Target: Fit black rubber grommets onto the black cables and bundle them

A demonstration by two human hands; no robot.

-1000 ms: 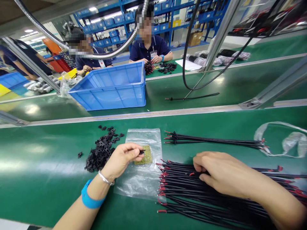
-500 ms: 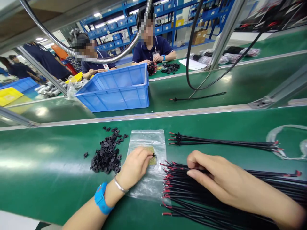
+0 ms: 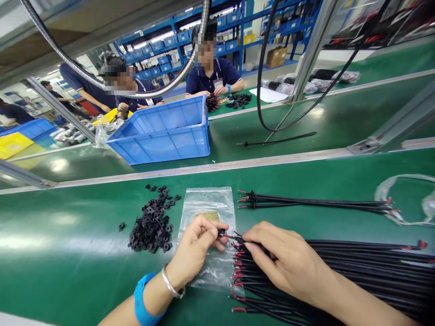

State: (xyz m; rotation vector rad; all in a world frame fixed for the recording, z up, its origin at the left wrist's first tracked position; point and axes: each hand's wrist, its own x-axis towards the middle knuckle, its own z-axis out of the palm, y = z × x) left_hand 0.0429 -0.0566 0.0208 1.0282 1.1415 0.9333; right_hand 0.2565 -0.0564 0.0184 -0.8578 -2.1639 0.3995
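Observation:
Between its thumb and fingers, my left hand (image 3: 199, 240) pinches a small black grommet (image 3: 221, 232), over a clear zip bag (image 3: 207, 271). A brownish-yellow card (image 3: 212, 216) shows on the bag, partly covered by my fingers. My right hand (image 3: 282, 258) is closed on one black cable (image 3: 239, 238) near its red-wired end. That end points at the grommet and meets it or nearly so; I cannot tell whether it has entered. Below my right hand lies a thick bundle of black cables (image 3: 367, 271) with red and bare tips. Loose black grommets (image 3: 151, 226) form a pile to the left.
Several cables with grommets on them (image 3: 306, 200) lie behind the bundle. A clear plastic loop (image 3: 382, 194) is at the far right. A metal rail (image 3: 170, 173) crosses behind, with a blue crate (image 3: 163, 140) beyond it. Co-workers sit opposite. A black cord (image 3: 260, 90) hangs overhead.
My left hand has lifted the grommet off the card and turned it toward the cables. My right hand has moved left to a cable's end, bringing cable and grommet together.

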